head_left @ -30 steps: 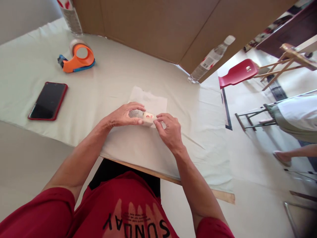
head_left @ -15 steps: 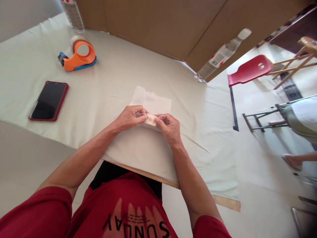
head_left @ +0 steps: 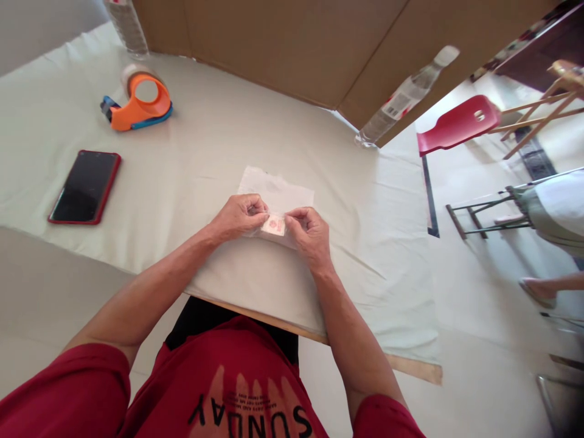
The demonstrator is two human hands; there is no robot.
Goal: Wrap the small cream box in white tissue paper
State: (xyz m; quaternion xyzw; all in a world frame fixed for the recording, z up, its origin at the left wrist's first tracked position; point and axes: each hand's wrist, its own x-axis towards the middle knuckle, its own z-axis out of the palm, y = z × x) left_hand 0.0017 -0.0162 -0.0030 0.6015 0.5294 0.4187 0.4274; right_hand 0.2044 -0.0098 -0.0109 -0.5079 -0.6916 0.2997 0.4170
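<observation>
Near the table's front edge, a small pale packet (head_left: 274, 224) with red print lies between my two hands. My left hand (head_left: 241, 216) pinches the clear wrapping at its left side, thumb and fingers together. On the other side my right hand (head_left: 311, 234) has its thumb and forefinger closed at the packet's right edge. A white sheet of paper (head_left: 278, 190) lies flat just behind and partly under the hands.
An orange tape dispenser (head_left: 141, 109) and a phone with a red edge (head_left: 84, 187) lie on the left of the cloth-covered table (head_left: 196, 146). Bottles (head_left: 404, 100) stand by a cardboard panel (head_left: 283, 42). A seated person's leg (head_left: 554, 284) shows at right.
The packet's printed face now shows more fully between my fingertips, with clear wrapping visible at its left. Both hands stay pinched in nearly the same place. The view has shifted slightly.
</observation>
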